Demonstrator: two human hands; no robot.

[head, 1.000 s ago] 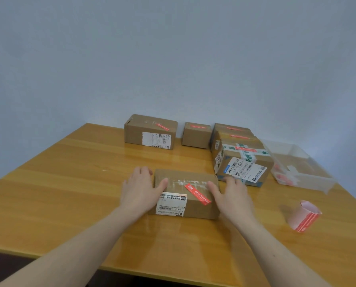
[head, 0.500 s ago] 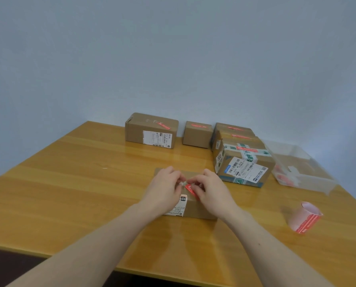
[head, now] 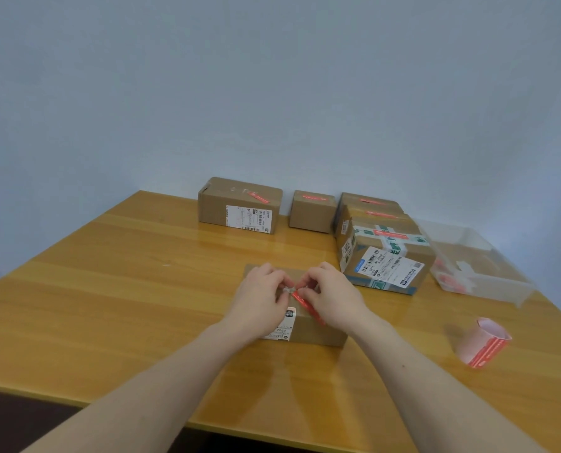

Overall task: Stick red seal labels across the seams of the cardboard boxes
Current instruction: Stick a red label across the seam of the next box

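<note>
both hands, left hand (head: 262, 300) and right hand (head: 333, 297), pinch the red seal label (head: 306, 307) atop the near cardboard box (head: 316, 331) on the worktop (head: 125, 289).

**Parcels crowd a wooden table**

A glossy wooden table (head: 115, 289) carries a cardboard box (head: 318, 331) at centre. At twelve o'clock stand two more boxes (head: 240, 207) (head: 312, 210); at one o'clock, stacked parcels (head: 387, 256); at two, a clear plastic bin (head: 478, 266); at four, a label roll (head: 481, 346).
</note>
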